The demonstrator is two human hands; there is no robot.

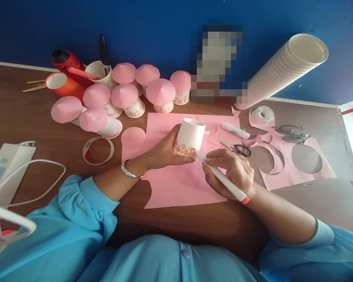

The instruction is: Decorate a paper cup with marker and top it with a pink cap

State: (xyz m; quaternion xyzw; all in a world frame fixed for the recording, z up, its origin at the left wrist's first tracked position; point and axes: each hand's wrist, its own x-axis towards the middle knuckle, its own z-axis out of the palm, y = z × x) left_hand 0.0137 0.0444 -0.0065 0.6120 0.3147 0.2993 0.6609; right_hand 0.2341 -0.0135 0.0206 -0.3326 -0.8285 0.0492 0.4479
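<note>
My left hand (164, 150) is closed around an upside-down white paper cup (190, 137) with small orange drawings along its rim. It holds the cup tilted above a pink paper sheet (176, 184). My right hand (229, 172) grips a white marker with an orange end (220, 176), its tip touching the cup's lower edge near the drawings. Both forearms wear blue sleeves, and a silver bracelet (127, 170) is on the left wrist.
Several pink-capped decorated cups (125, 96) cluster at the back left beside an orange cup (61, 84) and a red bottle (67, 60). A long stack of white cups (282, 70) leans back right. Scissors (238, 148), a glue stick (235, 130), tape (263, 114), cut pink paper (297, 164), a power strip (2, 166).
</note>
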